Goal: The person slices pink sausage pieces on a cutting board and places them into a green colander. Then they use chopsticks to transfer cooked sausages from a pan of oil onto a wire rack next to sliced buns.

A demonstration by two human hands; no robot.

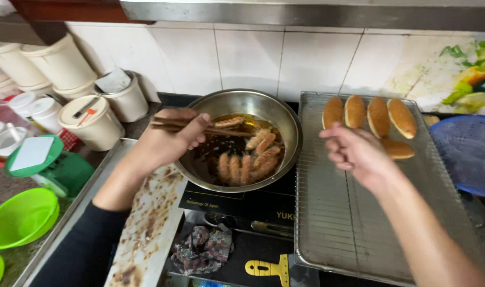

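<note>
Fingers of my left hand (170, 139) pinch wooden chopsticks (200, 127) over the steel pan (287, 125), tips near one frying roll (229, 122) in the oil. Right of the pan, my right hand (356, 154) hovers, fingers loosely spread (holding nothing), above the wire rack (354, 223) beside finished rolls (367, 114). I judge turning underway; lifting needs a firm pinch.

Cramped cooking corner, white-tiled wall (247, 56), even daylight-like lighting.

Brushed steel hood edge (306, 11) overhead; dark wooden shelf (67, 9) upper left. Stacked white plastic tubs (45, 64) crowd the left wall beside a green kitchen scale (51, 165) and lime-green plastic bowl (22, 217). Faded fruit-print panel (465, 74) at right, above a blue plastic basket (468, 151). Stained pale countertop strip (146, 228) below.
</note>
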